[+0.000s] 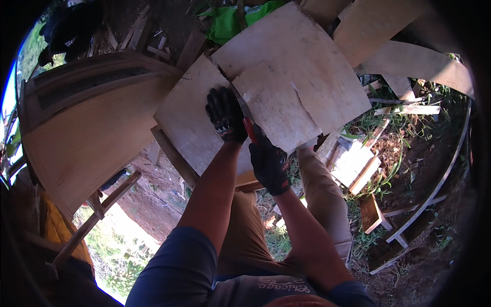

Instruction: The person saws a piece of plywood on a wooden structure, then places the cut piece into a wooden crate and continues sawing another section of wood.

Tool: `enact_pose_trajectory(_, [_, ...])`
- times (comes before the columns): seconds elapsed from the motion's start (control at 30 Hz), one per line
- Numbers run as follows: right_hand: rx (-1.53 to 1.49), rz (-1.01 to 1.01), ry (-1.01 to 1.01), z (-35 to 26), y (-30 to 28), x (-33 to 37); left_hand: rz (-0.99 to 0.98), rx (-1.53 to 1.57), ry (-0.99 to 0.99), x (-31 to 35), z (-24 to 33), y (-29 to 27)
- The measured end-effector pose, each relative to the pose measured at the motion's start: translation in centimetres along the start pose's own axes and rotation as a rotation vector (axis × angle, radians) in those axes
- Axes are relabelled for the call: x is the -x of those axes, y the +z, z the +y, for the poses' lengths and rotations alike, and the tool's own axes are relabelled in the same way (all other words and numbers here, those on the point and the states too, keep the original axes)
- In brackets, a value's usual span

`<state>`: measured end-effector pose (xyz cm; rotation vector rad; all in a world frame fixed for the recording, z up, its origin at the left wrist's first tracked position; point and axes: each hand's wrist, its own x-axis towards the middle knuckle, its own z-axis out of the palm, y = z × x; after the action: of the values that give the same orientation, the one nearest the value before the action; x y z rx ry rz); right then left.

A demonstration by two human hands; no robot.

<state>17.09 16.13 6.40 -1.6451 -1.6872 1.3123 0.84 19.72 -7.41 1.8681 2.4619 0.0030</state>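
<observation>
A worn pale plywood sheet (189, 117) lies in front of me, with a narrow split or cut running down from its far edge. My left hand (225, 113), in a black glove, presses flat on the sheet just left of that line, fingers stretched out. My gloved right hand (269, 162) is closed round the red handle of what looks like a hand saw (249, 130). Its grey blade lies along the line beside my left hand, partly hidden. Right of the line, a second layer of plywood (276, 105) has a ragged, broken edge.
A large wooden panel (97, 123) with a framed edge stands at the left. Curved plywood pieces (417, 64) lie at the far right. Small boards (355, 162) and a long thin strip (442, 184) rest on grass and soil. Green plastic (225, 25) lies beyond the sheet.
</observation>
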Motion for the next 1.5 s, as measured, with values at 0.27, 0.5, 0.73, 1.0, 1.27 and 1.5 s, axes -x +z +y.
enact_pose_trajectory(0.27, [-0.078,-0.089,0.107,1.2,0.4,2.9,0.056,-0.017,0.015,0.4,-1.2,2.6])
enact_pose_trajectory(0.5, [0.155,0.036,0.107,5.6,2.7,1.8,-0.021,0.003,0.009,0.0,-0.2,1.2])
enact_pose_trajectory(0.73, [0.166,0.028,-0.092,8.9,0.7,1.7,-0.008,0.019,0.018,0.3,0.0,0.4])
enact_pose_trajectory(1.0, [0.082,-0.057,0.035,8.1,1.4,1.7,0.013,0.057,-0.033,0.3,0.5,-0.3])
enact_pose_trajectory(1.27, [0.389,-0.11,-0.345,15.3,-3.5,8.2,0.124,0.208,-0.065,-0.1,1.1,0.0])
enact_pose_trajectory(1.5, [0.339,-0.212,0.268,6.8,-15.4,14.7,0.22,0.24,-0.059,0.4,-0.1,-0.2])
